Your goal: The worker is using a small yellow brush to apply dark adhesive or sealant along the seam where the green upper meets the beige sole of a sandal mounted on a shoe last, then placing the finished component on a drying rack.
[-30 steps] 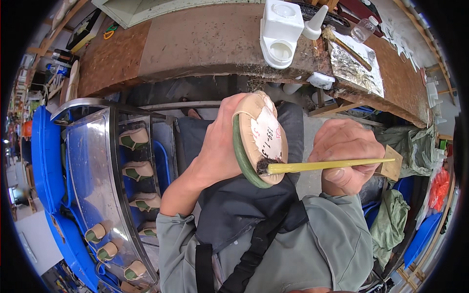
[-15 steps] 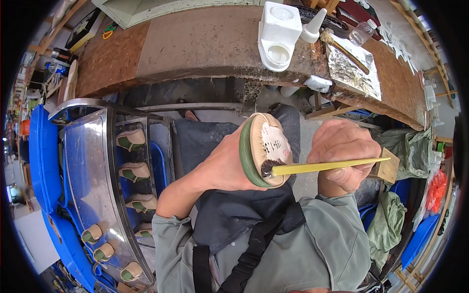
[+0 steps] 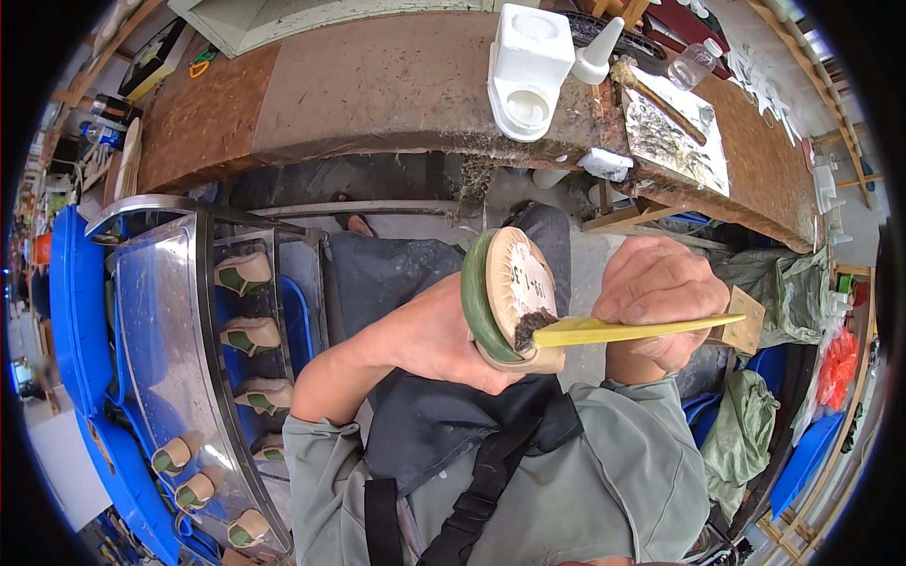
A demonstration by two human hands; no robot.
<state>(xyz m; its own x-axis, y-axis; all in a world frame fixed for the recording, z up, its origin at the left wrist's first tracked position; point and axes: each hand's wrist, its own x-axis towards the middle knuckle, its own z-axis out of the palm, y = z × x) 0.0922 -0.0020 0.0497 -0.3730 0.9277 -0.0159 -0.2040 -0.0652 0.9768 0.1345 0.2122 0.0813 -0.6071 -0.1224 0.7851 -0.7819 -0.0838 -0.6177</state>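
In my left hand (image 3: 429, 330) is a beige and green shoe (image 3: 514, 274), gripped from its left side with the underside turned up. Pleated material and a pale label with handwriting show on that underside. My right hand (image 3: 656, 297) is closed round a brush with a flat yellow handle (image 3: 613, 330). Its dark bristles (image 3: 534, 327) touch the shoe's underside at the end nearest my body. My left fingers are mostly hidden behind the shoe.
Ahead is a stained workbench (image 3: 377, 90) with a white plastic container (image 3: 533, 71), a white cone nozzle (image 3: 596, 55) and a clear bottle (image 3: 694, 64). A metal rack (image 3: 160, 321) at left bears several similar shoes (image 3: 243, 272). Green sacks (image 3: 746, 434) lie at right.
The shoe has tilted in my left hand. The brush has turned so its handle's broad face shows, and its bristles have shifted slightly right along the shoe's near end.
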